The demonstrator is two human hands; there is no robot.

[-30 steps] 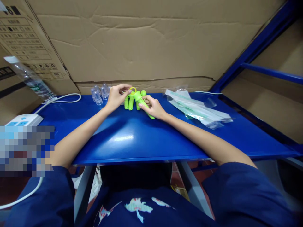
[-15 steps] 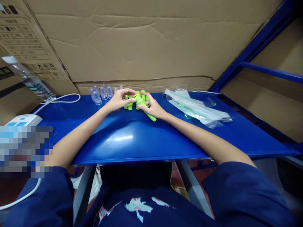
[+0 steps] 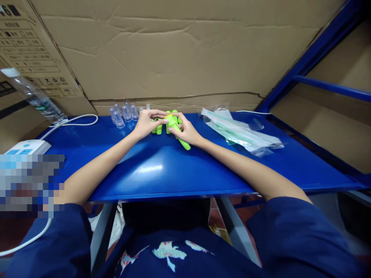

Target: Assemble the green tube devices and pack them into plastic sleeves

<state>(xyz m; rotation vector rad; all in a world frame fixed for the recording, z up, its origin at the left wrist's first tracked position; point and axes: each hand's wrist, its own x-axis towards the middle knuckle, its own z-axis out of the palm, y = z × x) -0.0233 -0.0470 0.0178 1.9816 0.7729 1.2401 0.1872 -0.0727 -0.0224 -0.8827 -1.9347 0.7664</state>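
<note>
Between my hands is a lime-green toy-like piece point(image 3: 174, 124) with a long rounded end pointing toward me and a yellow band near its far end. My right hand point(image 3: 188, 131) is closed around its side, the thumb lying on top. From the left, my left hand point(image 3: 149, 122) pinches the far end by the yellow band with thumb and fingers. More lime-green pieces point(image 3: 158, 129) stand on the table just beyond and beside the hands, partly hidden by the fingers. The exact kind of these pieces cannot be made out.
Several small clear plastic caps or vials point(image 3: 118, 117) stand left of my hands. To the right lie clear-wrapped white and green packets point(image 3: 243, 133). A water bottle point(image 3: 34, 96), a power strip point(image 3: 29, 147) and a white cable point(image 3: 84, 116) are at the left. Cardboard point(image 3: 179, 58) backs the blue table point(image 3: 174, 173).
Both hands keep their hold on the green piece. Its near end has swung very slightly toward me and to the left; otherwise little differs.
</note>
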